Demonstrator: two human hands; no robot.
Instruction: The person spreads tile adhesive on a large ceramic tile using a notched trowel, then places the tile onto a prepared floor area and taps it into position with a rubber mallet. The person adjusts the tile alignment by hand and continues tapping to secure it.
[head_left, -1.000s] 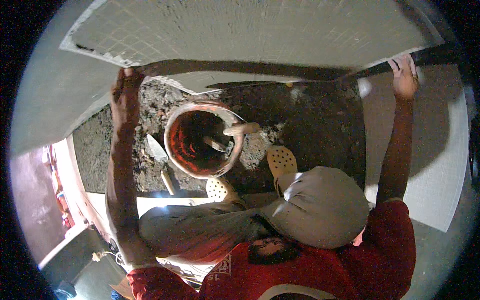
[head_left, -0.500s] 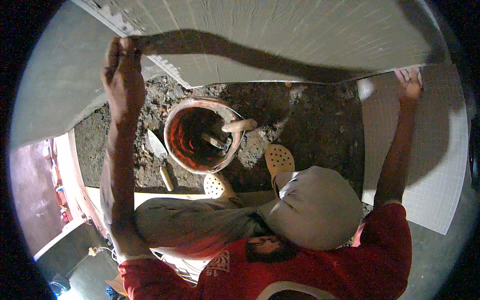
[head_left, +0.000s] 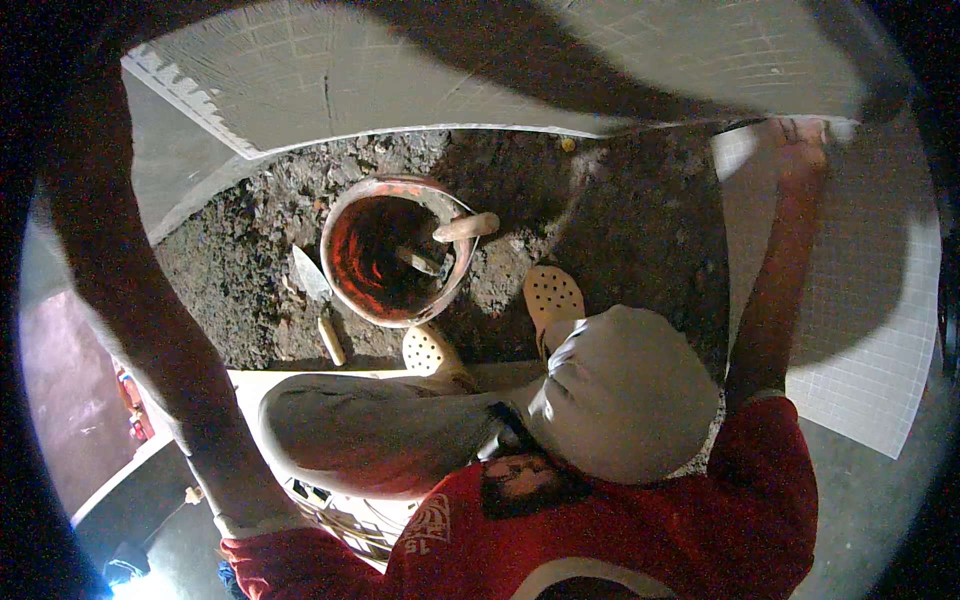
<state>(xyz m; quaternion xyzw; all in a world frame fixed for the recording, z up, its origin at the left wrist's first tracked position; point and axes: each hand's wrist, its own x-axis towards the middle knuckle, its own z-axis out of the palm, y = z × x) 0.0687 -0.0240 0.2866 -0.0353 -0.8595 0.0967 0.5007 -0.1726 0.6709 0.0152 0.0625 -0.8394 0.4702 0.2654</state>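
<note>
A large pale tile [head_left: 500,70], its gridded underside facing me, is held up across the top of the view. My right hand [head_left: 800,145] grips its lower right corner. My left forearm [head_left: 150,330] rises along the left side into the dark rim, so the left hand itself is hidden. Below the tile lies a bed of dark grey mortar [head_left: 640,220]. I crouch over it in grey trousers [head_left: 620,390], with pale perforated clogs [head_left: 553,295] at its near edge.
An orange bucket [head_left: 350,215] stands on the mortar with a wooden tool handle [head_left: 465,228] sticking out. A trowel [head_left: 310,278] lies left of it. A laid pale tile [head_left: 870,330] borders the bed on the right, and another tile surface [head_left: 160,160] on the left.
The tile has come up closer to me and now fills the top of the view. My left hand rose with it out of sight. My right hand stayed on the tile's right corner.
</note>
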